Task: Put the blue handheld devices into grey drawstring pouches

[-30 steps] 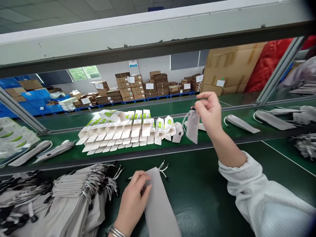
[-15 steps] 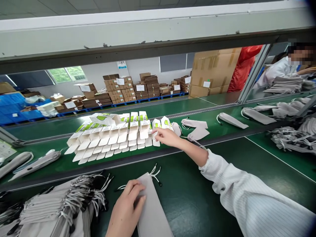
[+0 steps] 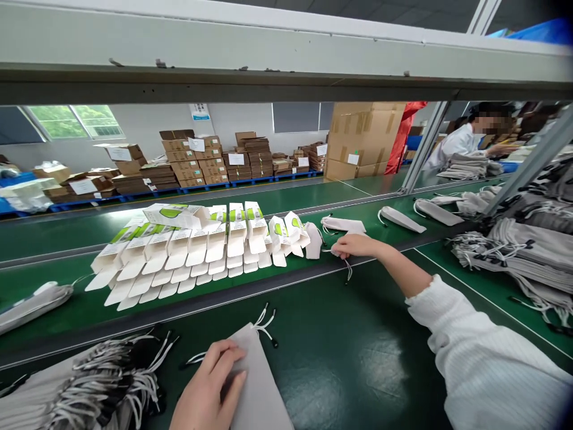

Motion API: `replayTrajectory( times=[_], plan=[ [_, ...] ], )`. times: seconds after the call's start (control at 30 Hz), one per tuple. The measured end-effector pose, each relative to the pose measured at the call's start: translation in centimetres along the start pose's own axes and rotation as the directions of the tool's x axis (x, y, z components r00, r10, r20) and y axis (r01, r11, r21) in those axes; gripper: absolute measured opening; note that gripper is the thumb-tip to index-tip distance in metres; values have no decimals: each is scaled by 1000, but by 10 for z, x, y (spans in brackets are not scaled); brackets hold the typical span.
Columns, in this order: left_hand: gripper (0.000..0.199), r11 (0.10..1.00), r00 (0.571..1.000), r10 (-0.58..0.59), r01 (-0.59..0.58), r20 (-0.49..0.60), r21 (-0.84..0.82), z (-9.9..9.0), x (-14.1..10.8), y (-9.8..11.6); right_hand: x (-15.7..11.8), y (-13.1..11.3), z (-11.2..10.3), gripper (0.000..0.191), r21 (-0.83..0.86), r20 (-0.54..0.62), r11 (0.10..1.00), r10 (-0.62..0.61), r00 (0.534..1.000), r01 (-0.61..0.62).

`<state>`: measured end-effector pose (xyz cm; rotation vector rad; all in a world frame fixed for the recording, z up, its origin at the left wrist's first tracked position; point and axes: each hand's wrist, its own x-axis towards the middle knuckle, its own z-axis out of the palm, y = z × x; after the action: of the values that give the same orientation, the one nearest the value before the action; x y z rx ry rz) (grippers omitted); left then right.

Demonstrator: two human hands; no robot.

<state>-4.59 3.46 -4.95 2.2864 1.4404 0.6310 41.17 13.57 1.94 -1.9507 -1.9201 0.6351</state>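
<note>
My right hand is reached out to the front edge of the raised green belt. Its fingers are closed on a small grey drawstring pouch, mostly hidden beneath the hand, with the cord hanging over the edge. Nearer to me, a long grey drawstring pouch lies flat on the lower green surface, white cords and black toggle at its far end. My left hand rests on its left side, thumb apart from the bent fingers. Left of my right hand, open white-and-green boxes lie in stacked rows, beside an upright grey pouch.
A heap of grey pouches sits at lower left, and another pile at right. Single pouches lie along the belt. A metal post and overhead beam frame the line. A co-worker sits at far right.
My right hand has moved from the boxes to the right and closed on a pouch. My left hand stays on the long pouch. The view has turned right.
</note>
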Motion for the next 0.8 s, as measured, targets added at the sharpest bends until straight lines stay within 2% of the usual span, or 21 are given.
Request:
replayTrajectory(
  times=[0.07,0.13,0.2,0.27,0.33,0.43,0.5,0.57,0.67,0.73,0.8],
  plan=[
    [29,1000,1000,6,-6,-11,-3,0,0,-1,0,15,8,32,27,-112,997,-70,991,73],
    [29,1000,1000,5,-6,-7,-9,0,0,-1,2,19,17,43,25,-260,993,-103,960,114],
    [29,1000,1000,-3,3,8,-16,-1,0,-2,5,11,24,42,28,-359,992,-106,927,124],
    [29,1000,999,-15,16,29,-18,-2,0,-1,4,-6,31,33,96,-390,978,-134,911,185],
    [28,999,999,-28,29,43,-18,-2,-1,2,-2,-30,39,27,212,-345,935,-202,917,285],
    [25,999,999,-31,32,34,-32,-4,-6,11,-16,-75,58,26,372,-143,838,-374,916,400],
    [24,999,1000,-24,25,15,-46,-4,-9,18,-25,-104,76,26,411,19,792,-502,865,451],
    [26,998,1000,-19,19,-6,-53,-3,-11,23,-29,-130,95,25,421,147,758,-600,787,499],
    [30,998,999,-12,10,-33,-55,0,-12,25,-22,-159,128,22,430,263,723,-673,691,541],
    [30,999,999,-8,6,-45,-50,2,-13,23,-11,-173,149,21,430,301,717,-687,661,549],
    [29,999,999,3,-5,-48,-49,4,-14,21,2,-181,167,23,421,310,726,-679,665,544]
  ],
)
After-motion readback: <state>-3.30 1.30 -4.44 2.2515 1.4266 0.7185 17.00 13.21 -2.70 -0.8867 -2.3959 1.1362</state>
